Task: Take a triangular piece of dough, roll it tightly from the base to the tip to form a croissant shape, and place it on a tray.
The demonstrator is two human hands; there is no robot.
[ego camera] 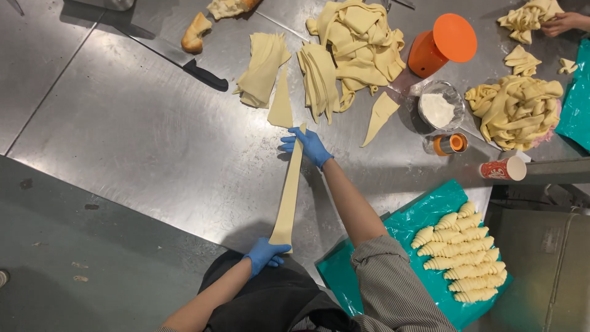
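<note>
**Dough strip stretched between two gloved hands**

The person holds a long dough triangle [289, 190] over the steel desk [141, 141]. The right hand [309, 146], in a blue glove, pinches the narrow end far from the body. The left hand [264, 254], also gloved, has its grip closed around the wide end near the apron. The strip is pulled straight between them. Behind lie piles of cut dough [356, 43] and a knife [184, 64]. On the right, rolled croissants [461, 255] rest on a green sheet [424, 212].
</note>
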